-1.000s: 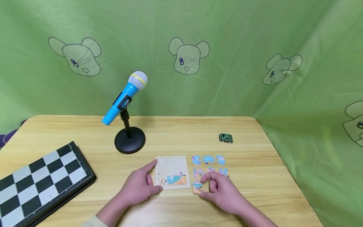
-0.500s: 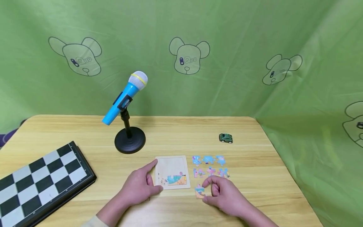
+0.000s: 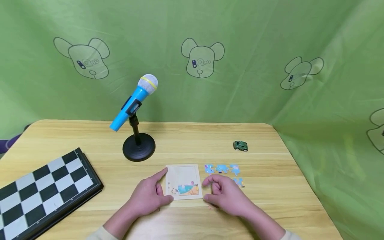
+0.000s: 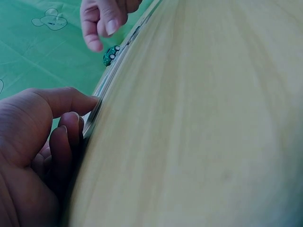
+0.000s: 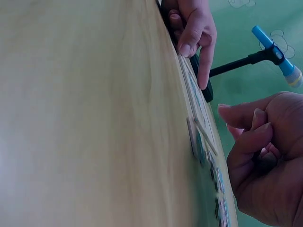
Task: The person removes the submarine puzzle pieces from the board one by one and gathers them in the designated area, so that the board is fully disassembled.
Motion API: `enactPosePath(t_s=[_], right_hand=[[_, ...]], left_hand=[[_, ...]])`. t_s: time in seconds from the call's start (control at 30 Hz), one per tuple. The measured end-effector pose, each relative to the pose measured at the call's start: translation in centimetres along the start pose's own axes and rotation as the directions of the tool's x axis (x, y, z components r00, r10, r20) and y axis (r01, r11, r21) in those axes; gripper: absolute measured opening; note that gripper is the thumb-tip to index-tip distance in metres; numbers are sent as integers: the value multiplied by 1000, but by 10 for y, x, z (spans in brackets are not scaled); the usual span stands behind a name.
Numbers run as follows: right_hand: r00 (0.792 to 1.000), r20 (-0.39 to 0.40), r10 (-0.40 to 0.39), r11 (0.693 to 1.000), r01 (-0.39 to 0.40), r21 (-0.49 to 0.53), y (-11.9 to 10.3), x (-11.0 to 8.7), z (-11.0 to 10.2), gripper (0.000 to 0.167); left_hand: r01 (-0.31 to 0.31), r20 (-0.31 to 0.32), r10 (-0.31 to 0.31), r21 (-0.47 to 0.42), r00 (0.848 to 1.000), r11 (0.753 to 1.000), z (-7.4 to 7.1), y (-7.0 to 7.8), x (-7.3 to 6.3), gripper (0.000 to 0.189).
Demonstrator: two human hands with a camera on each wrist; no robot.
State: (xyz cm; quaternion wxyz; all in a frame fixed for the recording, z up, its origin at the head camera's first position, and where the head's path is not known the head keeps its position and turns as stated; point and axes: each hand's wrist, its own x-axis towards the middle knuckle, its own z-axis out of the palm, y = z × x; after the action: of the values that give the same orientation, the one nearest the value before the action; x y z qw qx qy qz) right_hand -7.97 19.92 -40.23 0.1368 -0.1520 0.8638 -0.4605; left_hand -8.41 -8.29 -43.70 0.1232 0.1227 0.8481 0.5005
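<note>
A square wooden puzzle board (image 3: pixel 181 174) lies flat, its lower part filled with a teal-and-orange beach picture. My left hand (image 3: pixel 147 196) steadies its left side, index fingertip by the upper corner and thumb on the lower corner, both fairly straight. My right hand (image 3: pixel 226 195) hovers just beyond the board's right edge, thumb and index fingertip apart with nothing between them. Under this hand, an orange puzzle piece (image 3: pixel 211 207) shows only partly. Blue puzzle pieces (image 3: pixel 222 169) lie in a row behind it, and another piece (image 3: pixel 239 182) sits beside its knuckles. Several middle pieces are hidden.
A blue toy microphone (image 3: pixel 134 101) stands on a black round base (image 3: pixel 139 147) behind the board. At left lies a chessboard (image 3: pixel 51 188). A small green toy car (image 3: pixel 240 146) is at the back right. Green cloth (image 3: pixel 168 96) hangs behind the wooden table (image 3: pixel 192 140).
My right hand slid the beach-coloured piece slightly toward me, then released it and shifted left to the board's right edge. My left hand kept its place on the board.
</note>
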Motion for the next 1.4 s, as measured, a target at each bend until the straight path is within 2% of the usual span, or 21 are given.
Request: enactPosePath(t_s=[0.2,0.5,0.8,1.4], right_hand=[[999,54,-2,999,0,38,-5,18,11,28],[996,92,23,1000,-23,3,-8,33,21,28],[991,130,16,999,-11,-43,-10,37,24,23],[986,163,25,999,-19,-39,-12,40,25,22]], left_hand=[[-2,-1,2,-2,1000,1000,0,0,0,91],[3,3,-3,-12,1000,1000,0,0,0,91],[2,3,-2,-8,1000,1000,0,0,1,91],[4,1,-4,-9,1000,1000,0,0,0,91]])
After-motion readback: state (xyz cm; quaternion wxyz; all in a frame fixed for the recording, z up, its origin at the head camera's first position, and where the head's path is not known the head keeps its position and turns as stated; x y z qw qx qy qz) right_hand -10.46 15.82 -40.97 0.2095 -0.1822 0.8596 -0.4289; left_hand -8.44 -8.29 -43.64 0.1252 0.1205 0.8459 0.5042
